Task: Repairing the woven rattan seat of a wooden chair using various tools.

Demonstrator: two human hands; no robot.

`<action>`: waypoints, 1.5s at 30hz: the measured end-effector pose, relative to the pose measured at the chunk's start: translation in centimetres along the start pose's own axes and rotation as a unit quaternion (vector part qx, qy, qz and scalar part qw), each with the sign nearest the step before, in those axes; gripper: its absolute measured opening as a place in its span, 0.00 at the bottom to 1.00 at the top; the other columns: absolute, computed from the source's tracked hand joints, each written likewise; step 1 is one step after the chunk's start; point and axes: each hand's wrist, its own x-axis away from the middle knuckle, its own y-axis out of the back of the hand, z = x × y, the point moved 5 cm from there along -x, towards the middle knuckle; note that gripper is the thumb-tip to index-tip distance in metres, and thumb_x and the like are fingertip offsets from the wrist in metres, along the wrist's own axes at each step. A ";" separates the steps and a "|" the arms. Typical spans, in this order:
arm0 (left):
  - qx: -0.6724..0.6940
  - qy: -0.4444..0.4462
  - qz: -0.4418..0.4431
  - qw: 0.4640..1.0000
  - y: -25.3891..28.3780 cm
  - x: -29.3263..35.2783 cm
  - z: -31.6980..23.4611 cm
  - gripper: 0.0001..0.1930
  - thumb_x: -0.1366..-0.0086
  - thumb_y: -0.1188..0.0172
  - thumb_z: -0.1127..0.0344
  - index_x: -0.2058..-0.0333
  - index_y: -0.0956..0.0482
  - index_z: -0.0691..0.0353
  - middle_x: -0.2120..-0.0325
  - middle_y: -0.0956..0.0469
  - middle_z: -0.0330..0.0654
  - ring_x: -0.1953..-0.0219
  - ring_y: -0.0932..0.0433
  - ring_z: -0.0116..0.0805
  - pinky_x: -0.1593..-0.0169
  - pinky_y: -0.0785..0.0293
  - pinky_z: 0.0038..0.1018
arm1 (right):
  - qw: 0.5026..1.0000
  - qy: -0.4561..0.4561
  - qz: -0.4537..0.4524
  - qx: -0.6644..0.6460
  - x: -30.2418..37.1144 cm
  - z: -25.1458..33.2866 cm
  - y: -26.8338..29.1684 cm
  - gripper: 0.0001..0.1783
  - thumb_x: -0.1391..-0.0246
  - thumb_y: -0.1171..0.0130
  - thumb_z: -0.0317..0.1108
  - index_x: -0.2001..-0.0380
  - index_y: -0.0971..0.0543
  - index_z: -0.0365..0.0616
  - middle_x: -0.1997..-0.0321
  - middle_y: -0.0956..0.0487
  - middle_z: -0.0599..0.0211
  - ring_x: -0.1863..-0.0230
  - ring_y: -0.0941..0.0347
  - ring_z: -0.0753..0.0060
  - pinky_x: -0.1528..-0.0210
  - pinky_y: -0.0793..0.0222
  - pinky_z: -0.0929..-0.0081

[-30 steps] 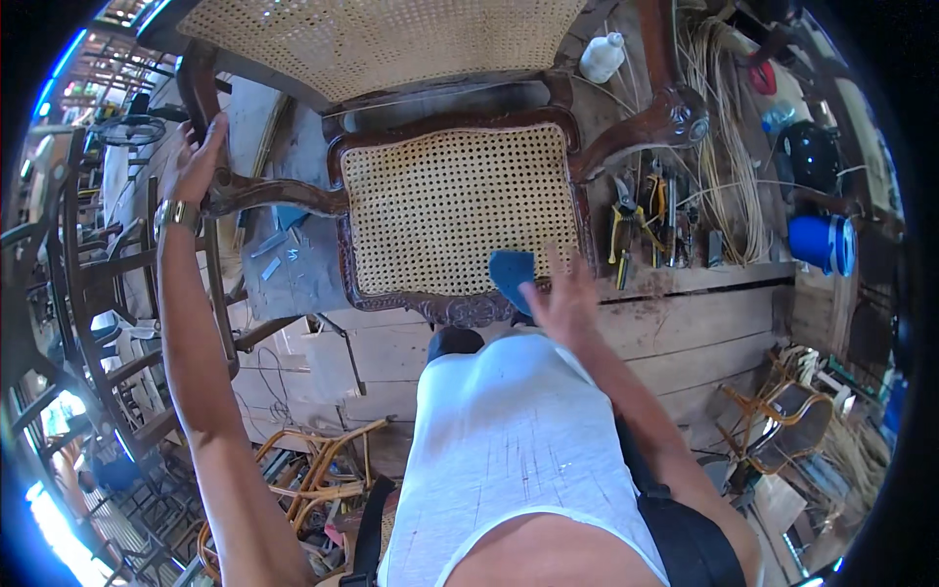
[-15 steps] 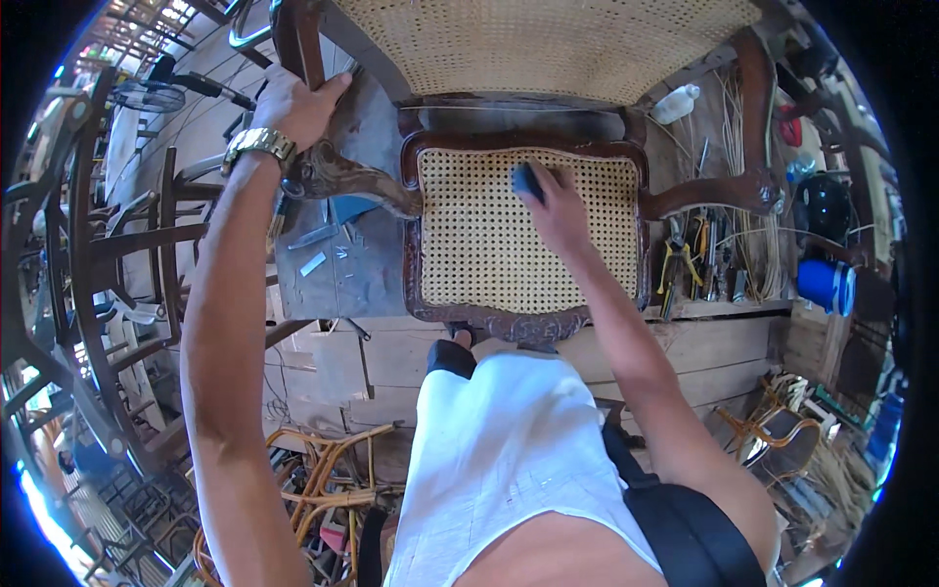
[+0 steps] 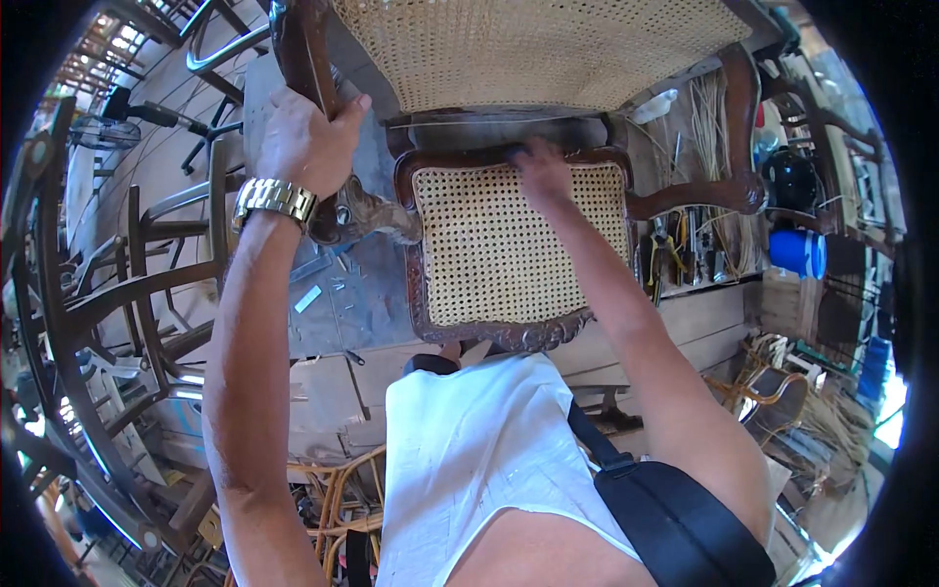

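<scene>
A carved dark wooden armchair stands before me, with a woven cane seat (image 3: 509, 259) and a cane backrest (image 3: 548, 54) beyond it. My left hand (image 3: 305, 142), a metal watch at its wrist, is wrapped round the chair's left wooden arm (image 3: 305, 54). At the back edge of the seat is my right hand (image 3: 543, 174), closed on a small dark block (image 3: 514, 154). Motion blurs its fingers, and most of the block is hidden, so its exact kind cannot be told. The carved front rail (image 3: 533, 335) faces me.
Pliers (image 3: 665, 259) and other hand tools lie right of the chair, near loose cane strands and a blue container (image 3: 797, 252). A plastic bottle (image 3: 653, 106) lies behind them. Bare chair frames (image 3: 147, 284) crowd the left; rattan pieces (image 3: 342, 489) are below.
My right hand has moved with the dark block from the upper middle of the cane to the seat's back edge. My left hand stays on the chair arm; the whole view has shifted slightly.
</scene>
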 end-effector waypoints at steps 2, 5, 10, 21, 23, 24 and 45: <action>0.043 -0.014 -0.017 0.999 -0.1 0.1 0.3 0.38 0.40 0.37 0.46 0.52 0.40 0.80 0.62 0.21 0.69 0.58 0.20 0.63 0.54 0.24 0.47 | 0.997 -0.038 0.029 0.054 0.4 -2.8 1.2 0.12 0.49 0.42 0.32 0.60 0.18 0.57 0.49 0.25 0.60 0.46 0.29 0.51 0.49 0.26 0.58; 0.057 -0.004 0.002 0.998 -0.2 0.0 0.8 0.38 0.40 0.37 0.47 0.52 0.40 0.80 0.62 0.22 0.71 0.58 0.20 0.65 0.54 0.24 0.48 | 0.958 -0.266 0.098 0.054 1.1 -4.4 2.7 0.12 0.47 0.41 0.33 0.58 0.21 0.50 0.50 0.25 0.57 0.49 0.27 0.47 0.50 0.26 0.55; 0.070 -0.020 -0.010 0.997 0.0 0.0 0.7 0.36 0.39 0.37 0.47 0.54 0.38 0.80 0.64 0.22 0.71 0.57 0.21 0.65 0.53 0.26 0.48 | 0.951 -0.218 0.218 0.011 -2.4 9.3 0.8 0.15 0.38 0.49 0.37 0.51 0.23 0.43 0.48 0.27 0.51 0.48 0.27 0.53 0.48 0.25 0.59; 0.041 0.016 -0.002 0.999 0.7 0.5 -0.3 0.34 0.41 0.36 0.44 0.56 0.32 0.75 0.64 0.20 0.62 0.58 0.20 0.58 0.53 0.26 0.44 | 0.996 -0.053 0.061 -0.045 0.2 1.2 -1.1 0.14 0.46 0.47 0.32 0.55 0.24 0.52 0.51 0.28 0.53 0.52 0.26 0.49 0.54 0.25 0.57; 0.032 0.015 -0.009 0.999 0.9 0.8 -0.4 0.34 0.41 0.36 0.43 0.55 0.30 0.74 0.63 0.20 0.63 0.57 0.20 0.57 0.52 0.26 0.44 | 0.966 -0.188 0.180 0.009 1.2 -5.9 1.2 0.16 0.39 0.49 0.38 0.48 0.28 0.51 0.49 0.29 0.50 0.49 0.26 0.47 0.51 0.24 0.57; 0.034 0.012 -0.007 0.999 0.7 0.6 -0.6 0.34 0.41 0.36 0.43 0.55 0.30 0.74 0.63 0.20 0.63 0.57 0.20 0.57 0.52 0.26 0.44 | 0.961 -0.188 0.182 0.090 2.3 -9.9 2.2 0.21 0.39 0.46 0.42 0.45 0.29 0.47 0.47 0.30 0.49 0.48 0.26 0.47 0.51 0.23 0.52; -0.049 -0.044 -0.051 0.997 -0.9 -0.9 1.9 0.36 0.42 0.43 0.31 0.69 0.19 0.69 0.74 0.19 0.57 0.69 0.18 0.51 0.64 0.24 0.42 | 0.942 -0.098 0.320 0.014 -3.1 8.1 1.3 0.19 0.40 0.46 0.39 0.49 0.26 0.42 0.45 0.27 0.48 0.47 0.24 0.49 0.49 0.24 0.57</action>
